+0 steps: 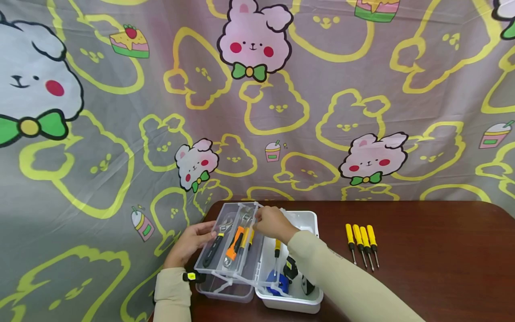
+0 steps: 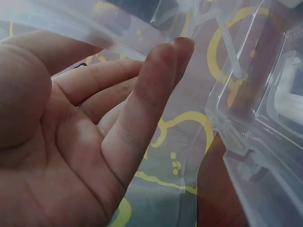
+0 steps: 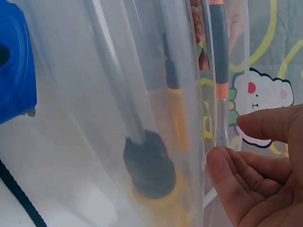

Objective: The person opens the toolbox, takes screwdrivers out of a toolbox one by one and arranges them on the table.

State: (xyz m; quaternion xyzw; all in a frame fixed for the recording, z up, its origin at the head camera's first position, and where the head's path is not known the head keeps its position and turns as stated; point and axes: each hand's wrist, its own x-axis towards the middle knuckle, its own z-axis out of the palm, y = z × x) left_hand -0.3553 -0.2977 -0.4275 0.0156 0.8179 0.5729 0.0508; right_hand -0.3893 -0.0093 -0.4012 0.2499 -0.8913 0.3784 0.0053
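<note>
My left hand [image 1: 191,243] holds the outer side of a clear plastic tray [image 1: 250,263], thumb at its edge and fingers under it; in the left wrist view the hand [image 2: 94,123] is close up. In the tray lie a black-handled adjustable wrench [image 1: 215,247], an orange utility knife [image 1: 233,246], a silver wrench [image 1: 246,218] and something yellow-handled. At the tray's far inner corner is my right hand [image 1: 275,223]. The right wrist view shows its thumb and index finger apart beside the clear wall, near an orange-and-grey tool [image 3: 218,47]; no grasped object is visible.
Below the tray, a white toolbox [image 1: 289,308] contains a blue tape measure [image 1: 277,284], a yellow-handled screwdriver [image 1: 277,246] and black items. Several yellow-handled screwdrivers [image 1: 362,237] lie in a row on the brown table [image 1: 434,259], right. A patterned curtain [image 1: 281,120] hangs behind.
</note>
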